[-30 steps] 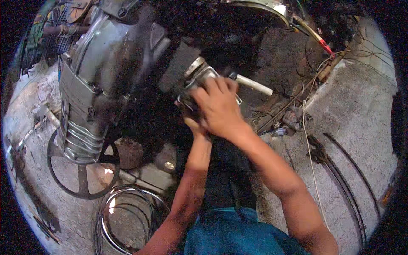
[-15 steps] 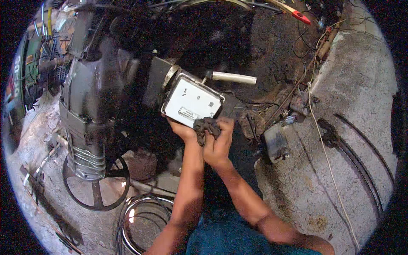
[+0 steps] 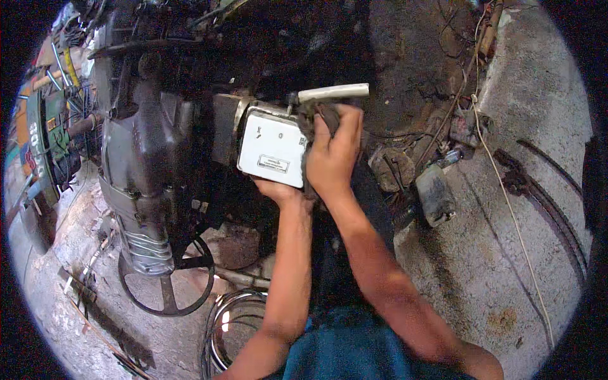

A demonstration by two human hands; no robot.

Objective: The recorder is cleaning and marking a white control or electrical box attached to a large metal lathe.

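White-faced box [image 3: 269,145] supported near lower edge by left hand [image 3: 278,190]; finger closure cannot be told. Dark rag [image 3: 311,121] gripped in curled right hand [image 3: 334,155] at box's right edge. White face apparently mostly clean; edge wiping judged unfinished.

Both bare arms come up from the lower edge and draw close together at the wrists; the left forearm [image 3: 289,259] stands nearly upright, its elbow bent low down; the right forearm [image 3: 380,272] slants up and inward from an elbow set out to the right; the left hand [image 3: 277,189] sits lower, wrist bent leftward, its fingers mostly out of sight, so how tightly they close is hard to say; the right hand [image 3: 334,151] is raised higher, its thumb pointing upward and its fingers curled in a grip.
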